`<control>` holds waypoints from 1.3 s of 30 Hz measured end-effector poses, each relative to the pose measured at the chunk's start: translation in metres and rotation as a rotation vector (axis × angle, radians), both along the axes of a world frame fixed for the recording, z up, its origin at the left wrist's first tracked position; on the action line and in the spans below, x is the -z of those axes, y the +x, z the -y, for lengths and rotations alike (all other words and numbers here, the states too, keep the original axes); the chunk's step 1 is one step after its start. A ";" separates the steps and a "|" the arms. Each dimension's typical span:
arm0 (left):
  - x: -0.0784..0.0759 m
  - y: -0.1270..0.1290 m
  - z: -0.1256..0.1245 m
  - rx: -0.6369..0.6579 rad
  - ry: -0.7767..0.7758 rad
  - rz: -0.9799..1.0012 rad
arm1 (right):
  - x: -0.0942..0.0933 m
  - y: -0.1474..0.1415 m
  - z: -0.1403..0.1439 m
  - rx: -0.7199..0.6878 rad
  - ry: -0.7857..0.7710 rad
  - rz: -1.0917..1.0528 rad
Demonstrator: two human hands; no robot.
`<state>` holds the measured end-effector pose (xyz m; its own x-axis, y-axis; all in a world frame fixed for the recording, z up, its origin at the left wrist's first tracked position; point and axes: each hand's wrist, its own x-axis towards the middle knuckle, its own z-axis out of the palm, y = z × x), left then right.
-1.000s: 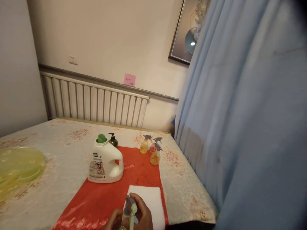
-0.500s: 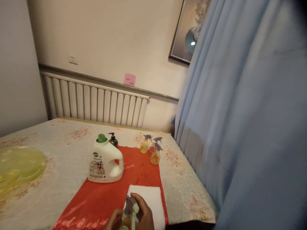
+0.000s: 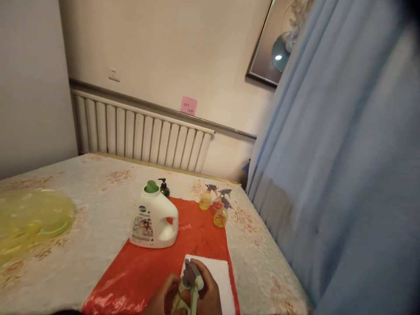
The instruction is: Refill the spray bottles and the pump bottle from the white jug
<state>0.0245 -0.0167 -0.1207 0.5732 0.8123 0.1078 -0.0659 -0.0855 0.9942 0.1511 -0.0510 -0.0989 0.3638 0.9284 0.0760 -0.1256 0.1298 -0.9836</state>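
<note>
The person is gripping a small spray bottle (image 3: 189, 289) upright at the table's near edge, just over the white cloth (image 3: 219, 280); its long axis is standing near vertical. The right hand (image 3: 208, 294) is wrapping the neck below the grey trigger head, and the left hand (image 3: 162, 299) is closing on the bottle's left side, both equally near.

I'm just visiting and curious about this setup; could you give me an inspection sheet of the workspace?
Surface: floral-quilted bed with a red plastic sheet.
Job's things: pale green spray bottle with grey trigger head, over a white folded towel.
Clutter: white detergent jug with green cap; dark pump bottle; three small yellow spray bottles; yellow plastic bag.
Hands: left hand and right hand both grip the spray bottle.
Cables: nothing seen.
Surroundings: white radiator, blue curtain, framed picture.
</note>
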 end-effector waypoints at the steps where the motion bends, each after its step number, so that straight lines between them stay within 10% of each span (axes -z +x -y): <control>1: -0.003 -0.001 -0.005 0.006 0.022 -0.020 | -0.001 0.000 -0.004 0.023 0.000 0.034; 13: -0.033 -0.025 -0.083 0.099 0.111 -0.103 | -0.016 -0.014 -0.056 0.150 0.070 0.433; 23: 0.003 -0.040 -0.133 0.199 0.158 -0.062 | -0.001 -0.028 -0.091 0.115 0.023 0.467; 39: 0.023 -0.047 -0.134 0.115 0.081 -0.124 | -0.014 -0.033 -0.097 -0.014 -0.074 0.451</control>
